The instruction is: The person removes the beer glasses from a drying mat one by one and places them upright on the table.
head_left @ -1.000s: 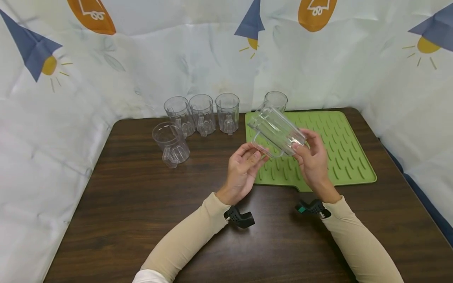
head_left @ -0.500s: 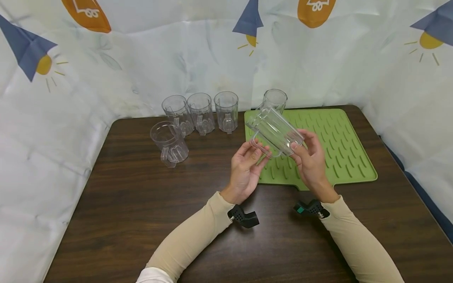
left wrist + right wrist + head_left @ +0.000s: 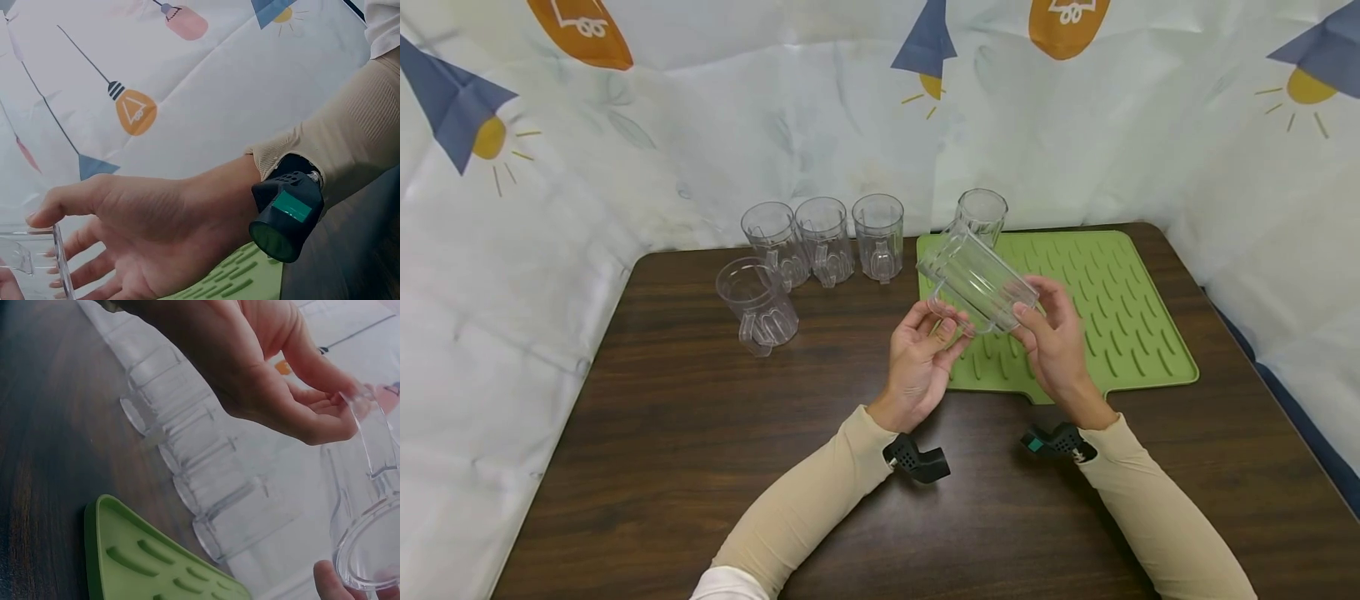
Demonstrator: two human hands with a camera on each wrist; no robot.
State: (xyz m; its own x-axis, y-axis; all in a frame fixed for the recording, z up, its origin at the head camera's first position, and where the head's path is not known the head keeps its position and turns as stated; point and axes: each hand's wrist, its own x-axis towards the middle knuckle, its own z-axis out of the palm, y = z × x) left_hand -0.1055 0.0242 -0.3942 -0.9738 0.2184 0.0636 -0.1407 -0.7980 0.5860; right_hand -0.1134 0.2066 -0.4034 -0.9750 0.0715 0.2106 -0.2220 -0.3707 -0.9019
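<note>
A clear plastic mug (image 3: 988,275) is held tilted above the green ridged mat (image 3: 1138,333), its mouth toward the upper left. My left hand (image 3: 917,358) pinches its handle between thumb and fingers; the right wrist view shows this left hand (image 3: 269,381) at the handle (image 3: 377,440). My right hand (image 3: 1060,342) grips the base end, thumb on the near side. In the left wrist view the right hand (image 3: 156,225) has its thumb and fingers around the base. Behind the held mug, another clear mug (image 3: 988,208) stands at the mat's back left, partly hidden.
Left of the mat, three clear mugs stand in a row along the back, among them a mug (image 3: 882,242) nearest the mat. Another mug (image 3: 760,304) stands in front of the row's left end. A white printed sheet (image 3: 737,125) encloses the dark wooden table (image 3: 700,467).
The held mug has shifted slightly left with both hands. My left fingers have moved a little along the handle. The standing mugs stay in place.
</note>
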